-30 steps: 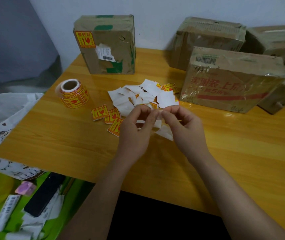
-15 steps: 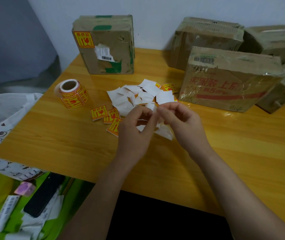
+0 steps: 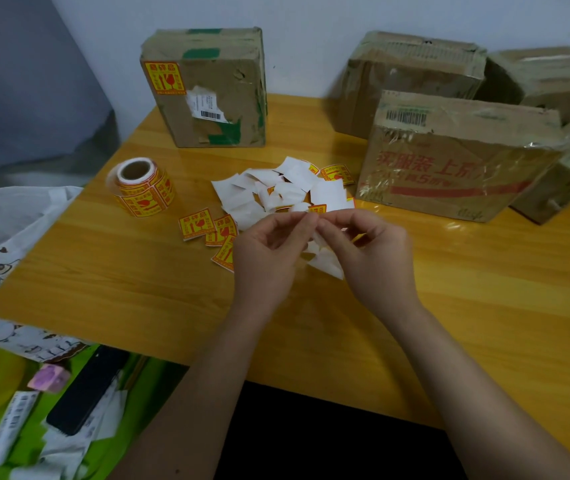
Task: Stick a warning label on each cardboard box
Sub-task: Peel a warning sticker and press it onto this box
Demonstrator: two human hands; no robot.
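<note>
Close to the near edge of the yellow table [image 3: 138, 282], the left hand [image 3: 266, 258] and the right hand [image 3: 377, 258] meet at the fingertips and pinch one small label [image 3: 316, 210] between them. Just past the hands lie loose yellow labels [image 3: 196, 224] and a heap of white backing papers [image 3: 276, 194]. Off to the left stands the label roll [image 3: 143, 187]. Farther back, one cardboard box [image 3: 207, 88] wears a warning sticker [image 3: 164, 77]. On the right sits the box with red writing [image 3: 456, 157], with more boxes [image 3: 411, 74] behind it.
</note>
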